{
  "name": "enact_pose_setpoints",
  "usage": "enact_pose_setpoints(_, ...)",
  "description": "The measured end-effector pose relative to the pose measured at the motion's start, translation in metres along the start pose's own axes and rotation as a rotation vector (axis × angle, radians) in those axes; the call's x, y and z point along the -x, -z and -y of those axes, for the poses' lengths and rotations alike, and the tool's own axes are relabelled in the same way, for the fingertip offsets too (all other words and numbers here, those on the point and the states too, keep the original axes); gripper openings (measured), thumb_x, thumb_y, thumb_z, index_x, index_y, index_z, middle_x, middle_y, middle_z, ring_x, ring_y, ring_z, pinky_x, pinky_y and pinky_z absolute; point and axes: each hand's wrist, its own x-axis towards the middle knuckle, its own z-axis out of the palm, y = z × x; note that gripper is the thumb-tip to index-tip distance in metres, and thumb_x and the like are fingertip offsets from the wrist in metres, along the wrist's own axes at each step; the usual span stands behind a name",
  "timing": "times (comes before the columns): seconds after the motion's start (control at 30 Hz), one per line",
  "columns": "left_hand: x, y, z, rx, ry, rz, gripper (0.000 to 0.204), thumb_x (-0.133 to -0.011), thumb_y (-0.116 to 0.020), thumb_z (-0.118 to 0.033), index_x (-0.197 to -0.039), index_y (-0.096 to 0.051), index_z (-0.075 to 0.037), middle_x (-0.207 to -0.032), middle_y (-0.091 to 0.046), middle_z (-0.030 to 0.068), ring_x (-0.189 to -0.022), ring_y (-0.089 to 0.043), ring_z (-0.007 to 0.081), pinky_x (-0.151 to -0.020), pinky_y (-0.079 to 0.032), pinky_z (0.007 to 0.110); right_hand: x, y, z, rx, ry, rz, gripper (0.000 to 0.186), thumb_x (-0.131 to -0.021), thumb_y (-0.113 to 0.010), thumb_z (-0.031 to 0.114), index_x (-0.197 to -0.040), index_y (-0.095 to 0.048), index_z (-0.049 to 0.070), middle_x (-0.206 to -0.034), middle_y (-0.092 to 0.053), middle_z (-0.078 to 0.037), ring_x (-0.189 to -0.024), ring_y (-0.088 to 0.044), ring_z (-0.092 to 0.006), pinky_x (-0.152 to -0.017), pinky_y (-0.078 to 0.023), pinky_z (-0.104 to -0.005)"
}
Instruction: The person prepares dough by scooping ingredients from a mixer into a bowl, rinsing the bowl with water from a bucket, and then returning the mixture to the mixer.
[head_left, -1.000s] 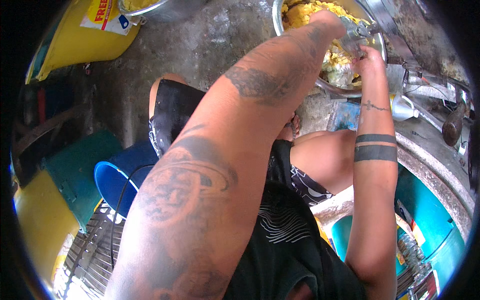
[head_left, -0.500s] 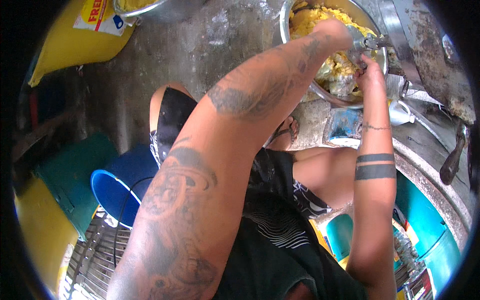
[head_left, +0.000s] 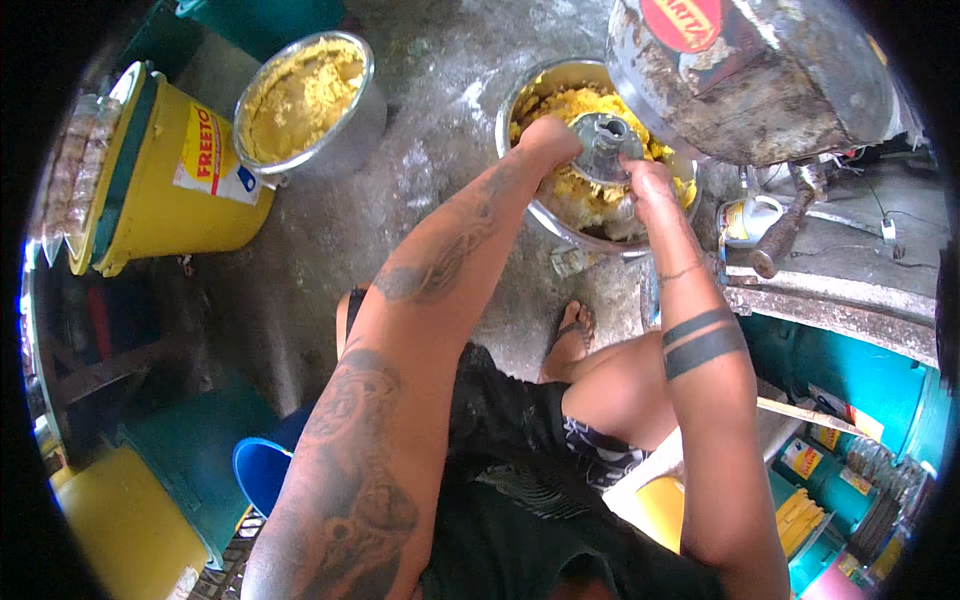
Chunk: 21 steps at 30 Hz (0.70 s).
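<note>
My left hand (head_left: 552, 142) and my right hand (head_left: 650, 180) are closed on a round metal fitting (head_left: 605, 165) with a raised hollow hub, on either side of it. The fitting is over a large steel bowl (head_left: 518, 205) of crumbly yellow mixture (head_left: 558, 100), some paler toward the bottom. My fingertips are partly hidden by my hands and the fitting. Just above the bowl at the right is a grimy metal machine (head_left: 750, 90) with a red round label.
A second steel pot (head_left: 360, 112) of yellow mash and a yellow bucket (head_left: 150, 215) stand left. A white jug (head_left: 740, 225) and metal handle (head_left: 785, 235) are right. A blue bucket (head_left: 262, 465) and teal containers (head_left: 835, 370) are lower down; my sandalled foot (head_left: 572, 340) is below the bowl.
The view has shifted, showing more of the left pot and machine. The metal fitting now lies flatter over the bowl, away from the machine's metal parts, with both my hands still on it.
</note>
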Motion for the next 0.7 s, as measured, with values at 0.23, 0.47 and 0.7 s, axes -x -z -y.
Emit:
enact_pose_setpoints(0.23, 0.051, 0.039, 0.004, 0.158, 0.014, 0.029, 0.047, -0.076, -0.08, -0.022, -0.115, -0.068, -0.001, -0.104, -0.071, 0.0164, -0.096, -0.067, 0.0285, -0.079, -0.053, 0.04, 0.06, 0.007, 0.011, -0.284, 0.258, 0.205, 0.033, -0.082, -0.074, 0.015, -0.108, -0.069, -0.004, -0.104, -0.072, -0.009, -0.093, -0.064, -0.0201, -0.088, -0.046, -0.0327)
enact_pose_setpoints(0.47, 0.078, 0.038, -0.006, 0.354, -0.026, -0.037, 0.042, -0.076, -0.079, -0.016, -0.11, -0.066, 0.005, -0.094, -0.069, 0.0124, -0.088, -0.066, 0.0198, -0.075, -0.051, 0.034, 0.083, 0.026, 0.013, -0.285, 0.374, 0.219, 0.033, -0.083, -0.071, 0.009, -0.114, -0.066, -0.001, -0.105, -0.071, -0.006, -0.096, -0.062, -0.0175, -0.091, -0.044, -0.0306)
enact_pose_setpoints(0.7, 0.091, 0.041, -0.005, 0.735, 0.051, -0.072, 0.04, -0.078, -0.076, -0.006, -0.114, -0.063, 0.007, -0.09, -0.068, 0.0108, -0.076, -0.065, 0.017, -0.061, -0.051, 0.033, 0.083, 0.021, 0.014, -0.253, 0.369, 0.162, 0.038, -0.085, -0.072, 0.015, -0.117, -0.063, -0.003, -0.108, -0.069, -0.009, -0.099, -0.061, -0.0177, -0.091, -0.045, -0.0311)
